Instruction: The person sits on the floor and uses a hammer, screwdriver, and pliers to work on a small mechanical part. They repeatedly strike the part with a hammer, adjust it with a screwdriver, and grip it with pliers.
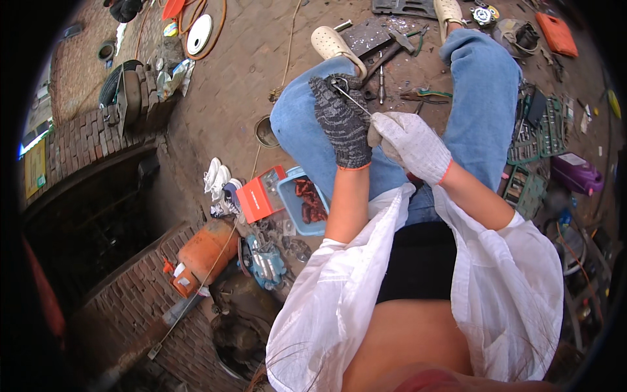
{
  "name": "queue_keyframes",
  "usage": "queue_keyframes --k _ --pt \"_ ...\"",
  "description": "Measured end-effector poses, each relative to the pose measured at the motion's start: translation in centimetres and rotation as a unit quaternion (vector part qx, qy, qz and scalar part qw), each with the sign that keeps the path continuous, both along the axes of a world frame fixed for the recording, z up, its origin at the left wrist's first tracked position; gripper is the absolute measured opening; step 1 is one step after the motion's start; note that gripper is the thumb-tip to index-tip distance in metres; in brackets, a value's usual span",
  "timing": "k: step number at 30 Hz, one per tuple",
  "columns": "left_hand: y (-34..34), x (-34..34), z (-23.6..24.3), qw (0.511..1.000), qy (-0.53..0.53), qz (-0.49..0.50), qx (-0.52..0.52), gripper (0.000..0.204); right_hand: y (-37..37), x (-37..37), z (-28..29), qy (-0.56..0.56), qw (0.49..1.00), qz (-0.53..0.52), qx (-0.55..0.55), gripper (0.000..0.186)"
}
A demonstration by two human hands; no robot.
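My left hand (341,124), in a dark grey knitted glove, is closed around a small dark metal part (339,83) above my left knee. Most of that part is hidden by the glove. A thin metal rod (353,100) runs from it toward my right hand (413,142), which wears a white knitted glove. My right fingers are closed on the near end of the rod and hide whatever handle it has. Below my hands, between my legs, lie a hammer (400,43), a slim metal tool (381,81) and pliers (428,95) with coloured handles.
On the right are green socket-set cases (537,134), a purple jug (575,172) and an orange case (556,34). On the left stand a blue tub (299,211) with reddish-brown pieces, a red box (260,195), an orange tank (208,248) and white shoes (217,179).
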State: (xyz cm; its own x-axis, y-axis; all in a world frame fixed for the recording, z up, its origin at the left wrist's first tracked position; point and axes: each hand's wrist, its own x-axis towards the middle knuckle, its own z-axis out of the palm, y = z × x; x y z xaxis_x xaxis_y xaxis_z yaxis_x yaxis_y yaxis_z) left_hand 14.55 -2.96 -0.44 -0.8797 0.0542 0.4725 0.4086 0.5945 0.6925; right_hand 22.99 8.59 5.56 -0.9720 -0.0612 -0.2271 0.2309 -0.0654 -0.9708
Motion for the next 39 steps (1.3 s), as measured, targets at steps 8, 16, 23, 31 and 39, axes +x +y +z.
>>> queue_keyframes --k 8,16,23,31,39 --pt "-0.1 -1.0 -2.9 0.99 -0.101 0.015 0.102 0.027 -1.5 -0.3 -3.4 0.212 0.933 -0.102 0.271 0.023" --pt "1.2 -1.0 -2.8 0.999 0.001 0.027 -0.019 0.023 -2.8 -0.1 -3.5 0.021 0.976 -0.161 0.147 0.03" --pt "1.6 -1.0 -1.0 0.688 -0.393 -0.078 0.606 0.015 -1.8 -1.3 -6.3 -0.005 0.94 -0.296 0.168 0.037" --pt "0.2 -0.7 -1.0 0.976 -0.203 -0.024 0.07 0.051 -0.7 0.1 -3.1 0.11 0.966 -0.112 0.207 0.034" --pt "0.6 -0.8 -2.0 0.998 -0.033 -0.005 -0.046 0.011 -1.2 0.4 -5.6 0.13 0.951 -0.069 0.272 0.028"
